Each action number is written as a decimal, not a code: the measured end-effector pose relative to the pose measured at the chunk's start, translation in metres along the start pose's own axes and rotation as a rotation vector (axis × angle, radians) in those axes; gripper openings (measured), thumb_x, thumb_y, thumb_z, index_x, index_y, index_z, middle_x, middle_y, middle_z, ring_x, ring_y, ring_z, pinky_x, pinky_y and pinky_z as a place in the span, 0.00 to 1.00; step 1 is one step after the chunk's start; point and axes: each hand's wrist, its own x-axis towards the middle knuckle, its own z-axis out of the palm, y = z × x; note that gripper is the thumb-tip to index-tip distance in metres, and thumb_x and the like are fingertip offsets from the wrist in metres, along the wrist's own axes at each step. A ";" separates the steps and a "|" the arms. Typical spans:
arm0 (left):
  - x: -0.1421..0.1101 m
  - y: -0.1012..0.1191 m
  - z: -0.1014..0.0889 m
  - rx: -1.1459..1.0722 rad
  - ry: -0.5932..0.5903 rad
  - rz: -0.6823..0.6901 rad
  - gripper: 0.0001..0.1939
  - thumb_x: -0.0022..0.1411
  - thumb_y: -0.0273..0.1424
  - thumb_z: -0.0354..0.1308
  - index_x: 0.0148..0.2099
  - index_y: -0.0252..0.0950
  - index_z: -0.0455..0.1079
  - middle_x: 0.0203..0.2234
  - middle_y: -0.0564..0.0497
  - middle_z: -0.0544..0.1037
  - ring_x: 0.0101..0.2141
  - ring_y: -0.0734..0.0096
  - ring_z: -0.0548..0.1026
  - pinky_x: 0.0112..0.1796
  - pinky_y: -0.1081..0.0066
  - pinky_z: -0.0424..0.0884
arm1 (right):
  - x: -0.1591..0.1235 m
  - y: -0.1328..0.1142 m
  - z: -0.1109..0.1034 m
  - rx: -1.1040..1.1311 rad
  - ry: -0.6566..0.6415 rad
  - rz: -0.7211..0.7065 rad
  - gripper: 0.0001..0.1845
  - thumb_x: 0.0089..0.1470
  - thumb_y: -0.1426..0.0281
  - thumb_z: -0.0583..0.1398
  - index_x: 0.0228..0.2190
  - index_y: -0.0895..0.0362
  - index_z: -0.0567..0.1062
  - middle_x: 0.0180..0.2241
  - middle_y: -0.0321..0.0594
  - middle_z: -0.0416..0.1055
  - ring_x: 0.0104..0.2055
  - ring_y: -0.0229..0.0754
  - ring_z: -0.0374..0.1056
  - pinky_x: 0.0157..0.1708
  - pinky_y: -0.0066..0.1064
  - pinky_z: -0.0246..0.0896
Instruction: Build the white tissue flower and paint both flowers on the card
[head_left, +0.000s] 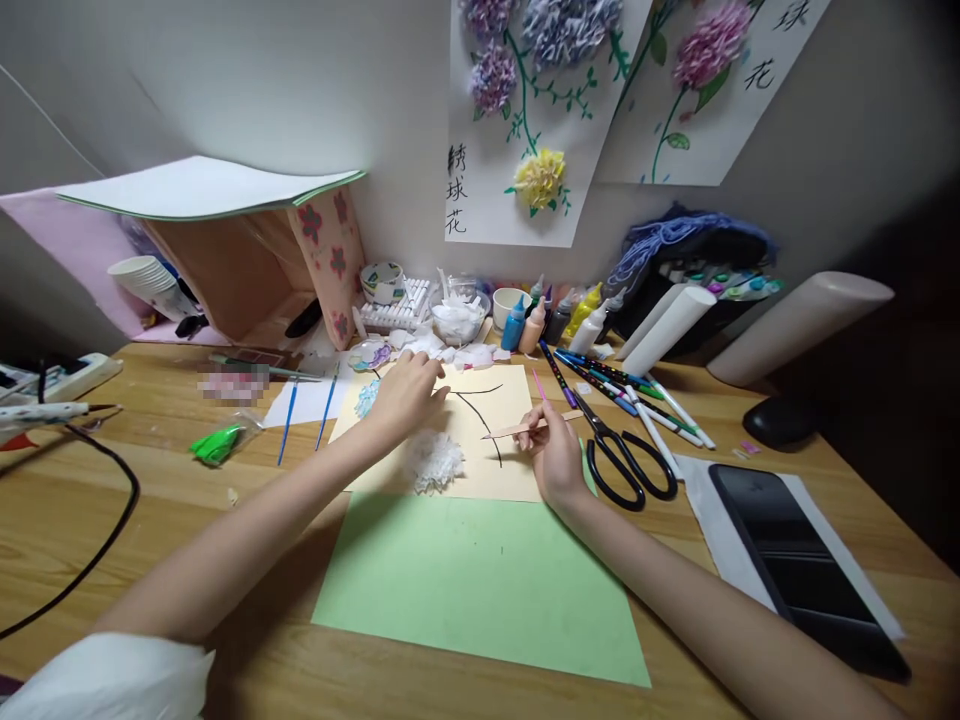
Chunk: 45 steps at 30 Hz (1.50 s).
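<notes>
My left hand point(409, 392) reaches over the cream paper point(517, 485), fingers curved and thumb apart, close to the torn white tissue pieces point(469, 355). Nothing shows in it. In my right hand point(553, 445) is a thin wooden stick point(499, 433), its pointed end over the black curved line drawn on the cream paper. A thin pink stick point(538, 382) rises beside those fingers; whether they hold it is unclear. A white ruffled paper flower point(436, 462) lies on the cream sheet. Partly behind my left wrist sits a light blue flower point(367, 398).
Green paper point(480, 580) lies nearest me. Black-handled scissors point(619, 455), several pens point(660, 400) and a phone point(795, 560) lie at right. Paint bottles point(534, 325) and a bowl of tissue point(457, 318) stand behind. At left are blue brushes point(288, 425) and a glue gun point(45, 415).
</notes>
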 end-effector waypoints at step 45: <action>-0.063 -0.006 -0.012 -0.903 -0.237 -0.006 0.10 0.60 0.38 0.54 0.34 0.35 0.69 0.30 0.51 0.73 0.31 0.71 0.69 0.32 0.72 0.63 | -0.017 -0.035 -0.001 -0.590 -0.614 -0.167 0.13 0.50 0.59 0.63 0.30 0.56 0.70 0.39 0.44 0.76 0.43 0.45 0.72 0.43 0.38 0.66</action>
